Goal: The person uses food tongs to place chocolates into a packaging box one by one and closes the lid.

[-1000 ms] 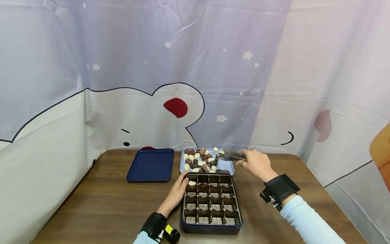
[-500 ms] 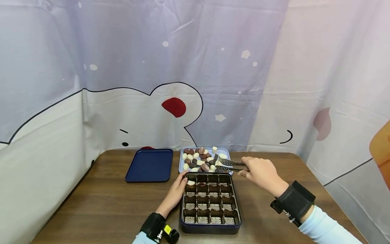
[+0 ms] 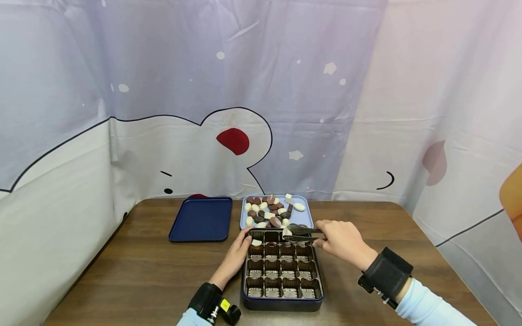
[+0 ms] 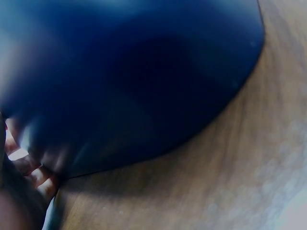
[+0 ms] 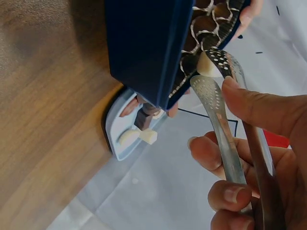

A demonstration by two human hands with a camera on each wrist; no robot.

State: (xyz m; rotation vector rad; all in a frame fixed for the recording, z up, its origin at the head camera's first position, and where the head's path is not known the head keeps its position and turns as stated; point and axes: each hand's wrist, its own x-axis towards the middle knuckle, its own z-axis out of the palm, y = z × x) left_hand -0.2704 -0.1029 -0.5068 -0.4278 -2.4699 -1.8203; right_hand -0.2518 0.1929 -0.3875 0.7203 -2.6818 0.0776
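My right hand (image 3: pixel 342 242) grips metal tongs (image 5: pixel 225 129) with dotted tips. Between the tips is a white chocolate (image 5: pixel 207 66), held over the far row of a dark blue chocolate box (image 3: pixel 281 304). A black tray of small compartments fills the box. Its far left compartment has a white chocolate (image 3: pixel 256 242), and a brown one (image 3: pixel 271 244) sits beside it. My left hand (image 3: pixel 234 259) holds the box at its far left corner, thumb at the rim. In the left wrist view, fingertips (image 4: pixel 41 178) lie against the blue box wall.
Behind the box, a light blue tray (image 3: pixel 306 218) carries many white, brown and dark chocolates. An empty-looking dark blue tray (image 3: pixel 200 220) lies to its left. All stand on a wooden table (image 3: pixel 163 280), with a printed curtain (image 3: pixel 183 68) hanging behind.
My right hand has brought the tongs from the light blue tray towards me, over the box's far row. The tongs have spread, then closed on a white chocolate. My left hand stays at the box.
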